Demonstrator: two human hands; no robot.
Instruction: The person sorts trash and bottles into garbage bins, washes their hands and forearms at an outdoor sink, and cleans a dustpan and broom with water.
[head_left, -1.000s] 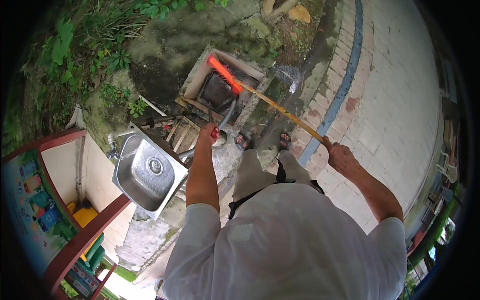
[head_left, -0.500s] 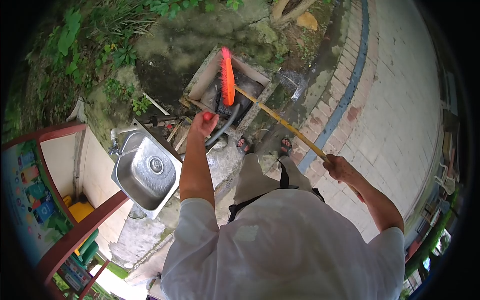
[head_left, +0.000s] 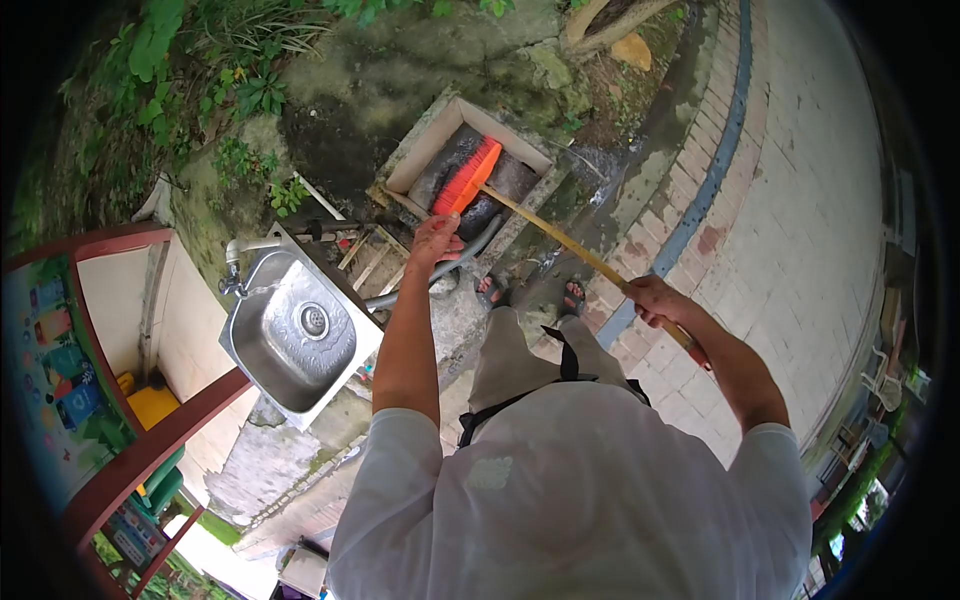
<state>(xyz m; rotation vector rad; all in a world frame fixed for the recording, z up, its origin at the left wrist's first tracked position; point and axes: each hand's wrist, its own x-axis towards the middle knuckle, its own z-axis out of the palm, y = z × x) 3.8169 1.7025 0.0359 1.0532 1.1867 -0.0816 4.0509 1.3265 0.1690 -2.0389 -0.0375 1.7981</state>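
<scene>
My right hand [head_left: 660,300] is wrapped round the yellow handle of a broom [head_left: 552,232], near its upper end. The broom's orange head [head_left: 470,180] with red bristles slants over an open concrete basin [head_left: 548,165]. My left hand [head_left: 437,240] is at the lower end of the broom head, fingers curled in. Whether it grips the head or is only beside it, I cannot tell. The small round red thing it held earlier does not show in it now.
A steel sink [head_left: 300,335] with a running tap [head_left: 232,280] stands left of my left arm. A grey hose [head_left: 400,290] runs into the basin. Paved ground [head_left: 790,250] lies to the right, plants [head_left: 245,165] to the upper left. A red-framed board [head_left: 70,370] is at far left.
The broom head has tilted and dropped lower into the basin. My left hand has moved right to its lower end. My right hand has shifted slightly up and left with the handle.
</scene>
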